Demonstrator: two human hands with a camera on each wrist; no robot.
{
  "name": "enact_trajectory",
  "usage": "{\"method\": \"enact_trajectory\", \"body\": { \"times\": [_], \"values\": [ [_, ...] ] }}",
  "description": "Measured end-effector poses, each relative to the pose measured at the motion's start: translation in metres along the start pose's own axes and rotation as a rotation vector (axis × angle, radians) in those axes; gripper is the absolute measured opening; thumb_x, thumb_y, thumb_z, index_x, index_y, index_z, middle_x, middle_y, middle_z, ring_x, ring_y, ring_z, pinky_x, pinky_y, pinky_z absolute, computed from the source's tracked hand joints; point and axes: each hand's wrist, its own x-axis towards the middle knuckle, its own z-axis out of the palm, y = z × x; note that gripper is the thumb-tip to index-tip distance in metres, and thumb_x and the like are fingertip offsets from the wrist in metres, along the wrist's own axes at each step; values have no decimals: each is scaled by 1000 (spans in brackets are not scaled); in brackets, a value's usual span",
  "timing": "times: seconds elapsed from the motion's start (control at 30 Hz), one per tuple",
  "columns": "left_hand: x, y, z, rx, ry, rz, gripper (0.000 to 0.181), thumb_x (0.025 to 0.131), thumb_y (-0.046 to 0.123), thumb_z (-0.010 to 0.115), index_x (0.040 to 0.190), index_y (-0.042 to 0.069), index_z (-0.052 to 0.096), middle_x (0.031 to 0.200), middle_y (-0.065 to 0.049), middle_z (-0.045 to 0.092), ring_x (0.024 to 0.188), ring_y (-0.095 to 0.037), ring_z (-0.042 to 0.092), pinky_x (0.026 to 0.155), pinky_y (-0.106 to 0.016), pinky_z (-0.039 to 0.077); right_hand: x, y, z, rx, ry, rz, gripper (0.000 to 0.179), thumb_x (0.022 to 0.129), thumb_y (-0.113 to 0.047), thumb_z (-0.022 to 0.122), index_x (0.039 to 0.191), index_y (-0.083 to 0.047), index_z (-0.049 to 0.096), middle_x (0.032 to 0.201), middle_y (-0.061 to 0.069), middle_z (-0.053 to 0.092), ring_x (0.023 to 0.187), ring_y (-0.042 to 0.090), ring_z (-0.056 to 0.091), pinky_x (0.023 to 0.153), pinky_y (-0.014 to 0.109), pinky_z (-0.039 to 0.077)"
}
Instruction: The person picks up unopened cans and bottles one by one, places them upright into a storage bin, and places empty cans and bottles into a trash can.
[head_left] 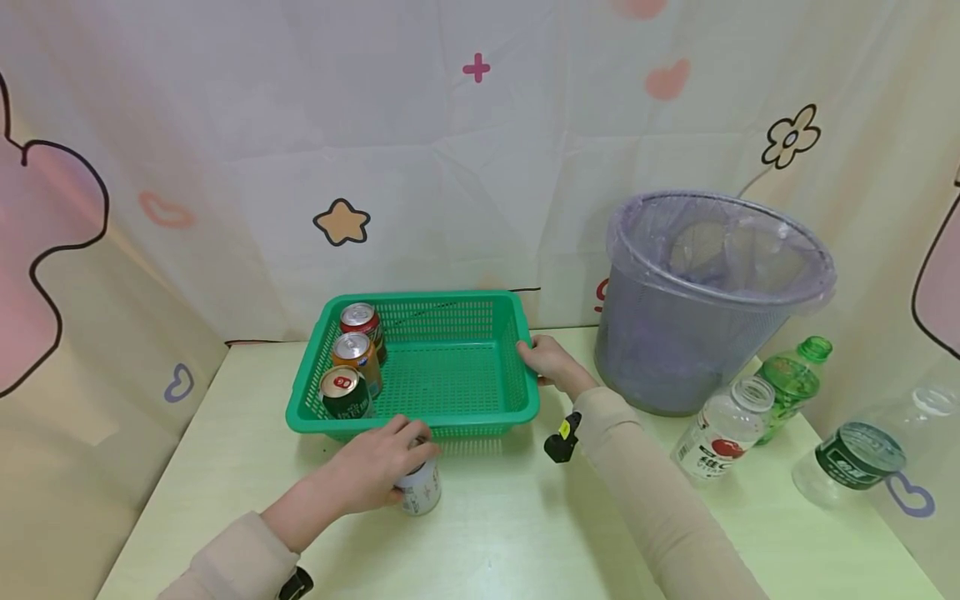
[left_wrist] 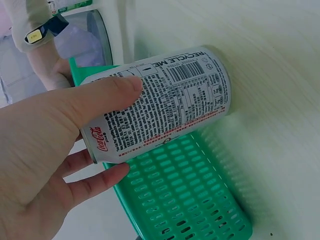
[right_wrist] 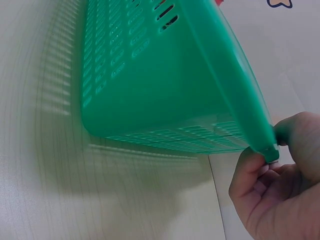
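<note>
My left hand point(head_left: 375, 468) grips a white Coca-Cola can point(left_wrist: 165, 100) around its upper part, thumb on the printed side. The can point(head_left: 422, 490) is upright in front of the green plastic basket point(head_left: 450, 422), close to its near wall. My right hand point(head_left: 553, 363) pinches the basket's right rim point(right_wrist: 245, 95) between thumb and fingers. Inside the basket, along its left side, stand a red can point(head_left: 361, 320), an orange can point(head_left: 357, 358) and a dark green can point(head_left: 346, 393).
A mesh waste bin point(head_left: 660, 333) with a purple liner stands right of the basket. Nearer the table's right edge are a clear bottle with a white label point(head_left: 723, 433), a green bottle point(head_left: 789, 382) and a clear bottle with a green label point(head_left: 858, 454). A printed curtain point(head_left: 480, 183) hangs behind.
</note>
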Motion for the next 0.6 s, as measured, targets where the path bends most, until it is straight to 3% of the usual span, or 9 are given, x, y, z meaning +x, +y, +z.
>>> {"method": "enact_trajectory", "body": {
  "times": [0.3,0.6],
  "values": [
    [-1,2,-1,-12,-26,-14,61,62,25,85,116,16,57,113,-3,50,95,-19,48,69,-29,51,1,0,0,6,2,7,39,99,-30,37,123,0,45,103,12,54,78,15,57,61,25,49],
    [-2,2,-2,-96,-55,-55,60,64,18,84,117,17,56,114,-3,51,96,-21,54,68,-30,52,0,0,1,4,4,-3,37,99,-29,37,120,0,46,99,11,55,74,14,57,60,25,49]
  ]
}}
